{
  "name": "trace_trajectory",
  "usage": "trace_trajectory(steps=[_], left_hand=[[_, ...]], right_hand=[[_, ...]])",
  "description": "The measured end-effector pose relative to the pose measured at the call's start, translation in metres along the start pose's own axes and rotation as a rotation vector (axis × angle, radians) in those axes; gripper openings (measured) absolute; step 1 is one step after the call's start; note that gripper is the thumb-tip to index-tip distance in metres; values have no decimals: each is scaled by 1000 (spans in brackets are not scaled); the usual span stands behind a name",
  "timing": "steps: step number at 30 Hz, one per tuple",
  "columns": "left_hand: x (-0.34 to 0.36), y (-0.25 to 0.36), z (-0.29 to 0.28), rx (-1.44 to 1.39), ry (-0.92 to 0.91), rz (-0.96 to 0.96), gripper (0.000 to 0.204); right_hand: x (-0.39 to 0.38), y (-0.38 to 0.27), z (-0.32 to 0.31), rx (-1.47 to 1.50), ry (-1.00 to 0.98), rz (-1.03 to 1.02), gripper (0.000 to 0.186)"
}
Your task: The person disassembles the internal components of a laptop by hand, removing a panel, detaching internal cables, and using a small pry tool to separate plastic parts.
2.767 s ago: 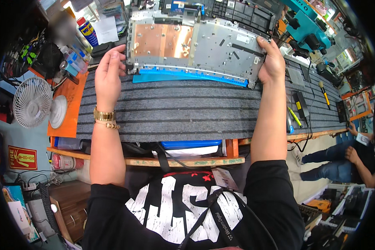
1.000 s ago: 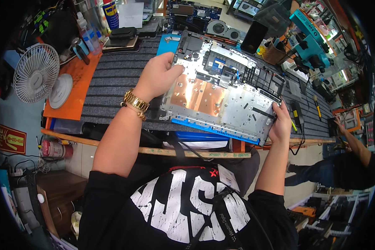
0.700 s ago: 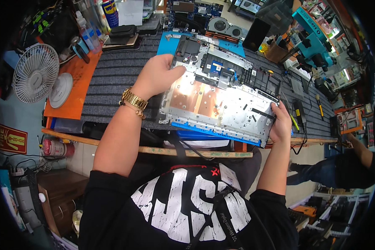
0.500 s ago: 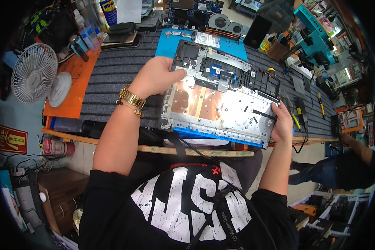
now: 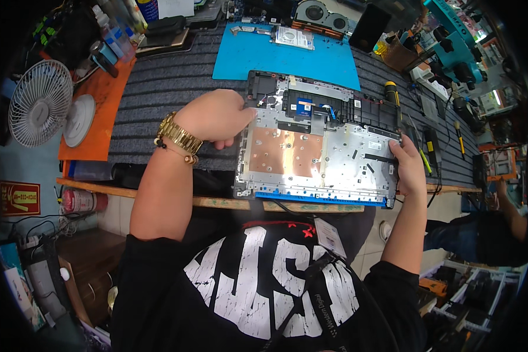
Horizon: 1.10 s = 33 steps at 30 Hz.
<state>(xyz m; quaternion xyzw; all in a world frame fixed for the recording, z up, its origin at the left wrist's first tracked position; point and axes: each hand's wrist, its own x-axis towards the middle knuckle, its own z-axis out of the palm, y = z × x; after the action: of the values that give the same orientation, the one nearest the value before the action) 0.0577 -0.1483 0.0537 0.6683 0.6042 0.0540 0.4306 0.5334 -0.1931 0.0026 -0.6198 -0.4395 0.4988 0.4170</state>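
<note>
Between my hands is a laptop's top case [image 5: 352, 158], its inner side facing up, with a silver metal plate, a copper-coloured area and a black section along the far edge. A blue strip runs along its near edge. My left hand [image 5: 220, 114], with a gold watch on the wrist, is closed at the case's left edge, thumb along the rim. At the right edge my right hand [image 5: 409, 167] grips it, thumb on top and fingers hidden underneath. The case is held over the bench's front edge.
Beyond the case lies a blue mat [image 5: 276, 61] with a silver drive [image 5: 294, 38]; a dual-fan cooler [image 5: 321, 17] is behind. A white fan [image 5: 41, 105] stands left. A screwdriver [image 5: 391, 92] and teal microscope [image 5: 452, 29] are right. Another person stands far right.
The case has come nearer and levelled out, shifting slightly right with both hands, and more of the blue mat and a screwdriver show. My view has shifted a little too.
</note>
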Motion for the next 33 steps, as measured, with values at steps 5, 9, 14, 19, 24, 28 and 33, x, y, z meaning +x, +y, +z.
trace_trajectory(steps=[5, 9, 14, 19, 24, 28, 33], left_hand=[[2, 2, 0, -2, 20, -6, 50], [-4, 1, -6, 39, -61, -36, 51], [-9, -2, -4, 79, -104, -31, 53], [-6, 0, -3, 174, -78, -23, 54], [-9, -9, 2, 245, 202, 303, 31], [-1, -14, 6, 150, 278, 568, 13], [7, -14, 13, 269, 305, 667, 11]], right_hand=[[4, -13, 3, -305, 46, -43, 39], [1, -14, 7, -432, 53, -70, 44], [-10, -17, 17, -749, 154, -149, 58], [-18, -22, 17, -958, 199, -134, 55], [-16, -15, 22, -1007, 282, -470, 38], [-24, -26, 47, -807, 273, -437, 23], [-38, -54, 108, -716, -200, -684, 9]])
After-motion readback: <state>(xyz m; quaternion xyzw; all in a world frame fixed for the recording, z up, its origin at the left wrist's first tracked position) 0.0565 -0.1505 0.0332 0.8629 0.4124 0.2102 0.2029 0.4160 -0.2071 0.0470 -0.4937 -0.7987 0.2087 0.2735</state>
